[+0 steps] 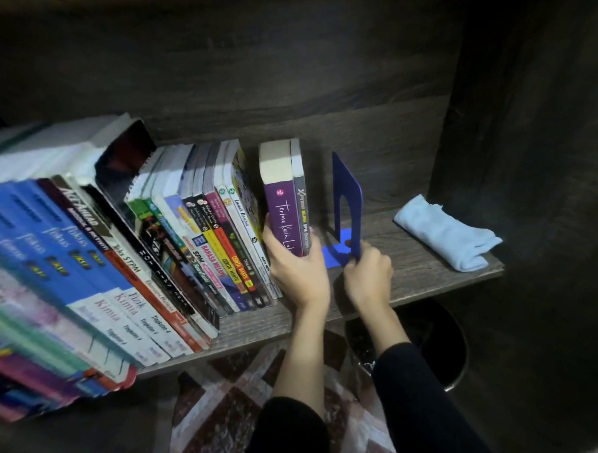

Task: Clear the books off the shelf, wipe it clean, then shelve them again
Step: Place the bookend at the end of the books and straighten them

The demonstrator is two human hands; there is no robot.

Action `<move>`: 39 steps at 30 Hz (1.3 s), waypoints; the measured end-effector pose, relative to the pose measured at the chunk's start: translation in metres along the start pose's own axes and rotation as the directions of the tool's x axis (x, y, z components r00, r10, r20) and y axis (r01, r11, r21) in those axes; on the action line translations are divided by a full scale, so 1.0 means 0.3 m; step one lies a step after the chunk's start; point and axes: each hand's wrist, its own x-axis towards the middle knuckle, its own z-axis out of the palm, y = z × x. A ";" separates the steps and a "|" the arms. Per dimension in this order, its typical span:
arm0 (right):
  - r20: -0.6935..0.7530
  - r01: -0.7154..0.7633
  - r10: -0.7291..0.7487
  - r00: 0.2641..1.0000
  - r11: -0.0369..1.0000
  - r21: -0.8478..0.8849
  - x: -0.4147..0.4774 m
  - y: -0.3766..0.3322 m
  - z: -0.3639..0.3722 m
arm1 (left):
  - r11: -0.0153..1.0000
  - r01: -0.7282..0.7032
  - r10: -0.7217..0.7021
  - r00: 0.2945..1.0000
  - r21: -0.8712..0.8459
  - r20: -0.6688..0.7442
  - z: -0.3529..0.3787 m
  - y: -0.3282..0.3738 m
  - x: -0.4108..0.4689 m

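Shelf contents, left to right:

- Dark wood-grain shelf board [412, 266]: carries every item below.
- Leaning row of paperback textbooks and novels [202, 237]: fills the left half, spines facing you, all tilted leftward; the nearest blue ones are blurred.
- Thick purple paperback [281, 206] with a thin grey paperback [301, 205] pressed against its right side: the pair stands upright, a narrow gap apart from the leaning row.
- Your left hand [297, 264]: grips the pair low on the spines, thumb on the purple cover's left side, fingers curled round onto the grey book's right side.
- Blue metal L-shaped bookend [347, 196]: upright just right of the pair, not touching it; its flat foot lies on the board, pointing toward the books.
- Your right hand [368, 268]: fingers curled together, pinching the lower front edge of the bookend's upright plate.
- Folded pale blue cloth [442, 233]: lies at the right end, well apart from the bookend.

Below the shelf:

- Round dark bin [432, 340], under your right forearm.
- Patterned rug [223, 401], on the floor.
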 end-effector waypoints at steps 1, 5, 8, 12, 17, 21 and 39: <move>0.005 0.003 -0.003 1.000 1.000 0.000 0.000 -0.001 0.001 | 1.000 0.001 -0.001 1.000 0.007 0.001 0.000 -0.003 0.002; 0.015 0.011 -0.011 1.000 1.000 -0.024 0.001 0.002 0.001 | 1.000 0.003 -0.003 1.000 0.001 0.005 0.008 -0.020 -0.007; -0.002 0.011 -0.011 1.000 0.999 -0.032 0.002 0.009 0.011 | 0.997 -0.059 0.060 0.998 -0.053 0.018 0.003 -0.010 -0.021; -0.006 0.017 -0.017 1.000 0.998 -0.054 0.007 0.007 0.020 | 0.934 -0.349 0.354 0.933 0.072 -0.067 -0.005 0.022 0.004; -0.002 0.032 -0.033 0.999 0.997 -0.065 0.013 0.012 0.018 | 0.819 -0.449 0.513 0.852 0.358 -0.104 -0.012 0.076 0.024; -0.014 0.012 -0.012 1.000 0.999 -0.039 0.012 0.012 0.017 | 0.757 -0.416 0.530 0.842 0.505 -0.100 -0.049 0.123 0.047; 0.034 -0.006 0.006 0.999 1.000 0.008 0.006 0.001 0.005 | 0.549 -0.321 0.289 0.939 0.772 0.185 -0.248 0.217 0.153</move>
